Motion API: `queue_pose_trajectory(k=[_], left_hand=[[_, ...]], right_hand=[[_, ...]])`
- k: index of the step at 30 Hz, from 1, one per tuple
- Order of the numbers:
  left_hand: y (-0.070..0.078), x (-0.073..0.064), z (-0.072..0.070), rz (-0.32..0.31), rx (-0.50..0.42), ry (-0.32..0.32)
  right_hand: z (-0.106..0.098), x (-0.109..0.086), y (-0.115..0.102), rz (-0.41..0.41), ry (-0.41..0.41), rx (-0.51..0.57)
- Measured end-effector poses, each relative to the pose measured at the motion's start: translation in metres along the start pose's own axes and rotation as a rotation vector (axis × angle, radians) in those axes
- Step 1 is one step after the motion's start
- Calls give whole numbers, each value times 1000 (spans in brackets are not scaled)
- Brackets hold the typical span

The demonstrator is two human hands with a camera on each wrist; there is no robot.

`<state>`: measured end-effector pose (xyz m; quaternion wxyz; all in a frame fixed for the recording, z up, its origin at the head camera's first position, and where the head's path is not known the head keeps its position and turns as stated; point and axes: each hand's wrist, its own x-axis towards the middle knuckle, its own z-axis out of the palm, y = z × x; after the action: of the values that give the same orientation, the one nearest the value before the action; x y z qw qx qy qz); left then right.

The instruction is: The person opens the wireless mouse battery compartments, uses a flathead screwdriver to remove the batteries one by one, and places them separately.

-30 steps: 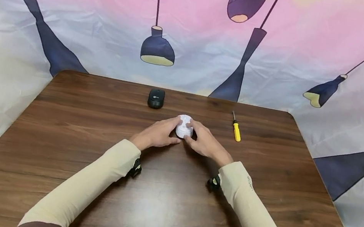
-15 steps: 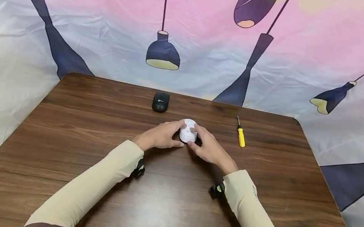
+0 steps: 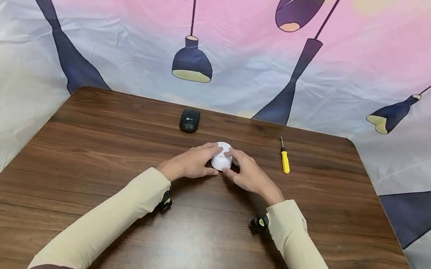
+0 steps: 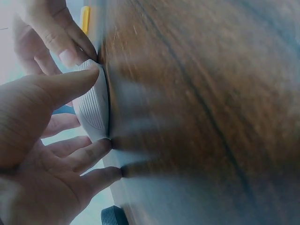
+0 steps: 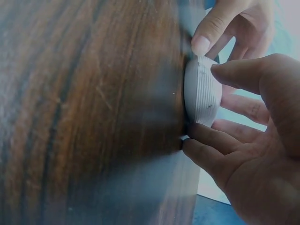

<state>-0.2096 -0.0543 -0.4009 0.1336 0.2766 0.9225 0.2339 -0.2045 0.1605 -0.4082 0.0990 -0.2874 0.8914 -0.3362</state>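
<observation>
A white computer mouse (image 3: 221, 163) with a finely ribbed end sits on the wooden table (image 3: 117, 125), between my two hands. My left hand (image 3: 192, 160) holds its left side, its thumb on the ribbed end in the left wrist view and several fingers along the table. From the right, my right hand (image 3: 250, 174) holds the same mouse, thumb and fingers curved around it. In the right wrist view the white mouse (image 5: 202, 89) lies low against the tabletop, both thumbs close to its ribbed end. The fingers hide parts of its top and sides.
A black computer mouse (image 3: 190, 121) lies near the table's back edge, left of the hands. Further right lies a screwdriver (image 3: 284, 159) with a yellow handle. A printed cloth (image 3: 137, 41) hangs behind the table.
The head view has shifted slightly, moving the whole scene a little right and down in the picture. Both hands stay around the white mouse, with hardly any visible movement.
</observation>
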Motion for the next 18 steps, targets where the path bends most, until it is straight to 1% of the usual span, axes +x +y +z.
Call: queue_pose_trajectory(k=[5,9,13,18], left_hand=[[1,-2,1,28,6,16],[3,-4,2,51,3,24],[4,-9,3,70,27,16],[6,-12,4,66,32,11]], right_hand=[[0,-3,-2,-9,2,26],[0,-5,-1,-12,17,13],[2,-7,-1,-25,9,-32],[3,-8,-2,-42,-27,-98]])
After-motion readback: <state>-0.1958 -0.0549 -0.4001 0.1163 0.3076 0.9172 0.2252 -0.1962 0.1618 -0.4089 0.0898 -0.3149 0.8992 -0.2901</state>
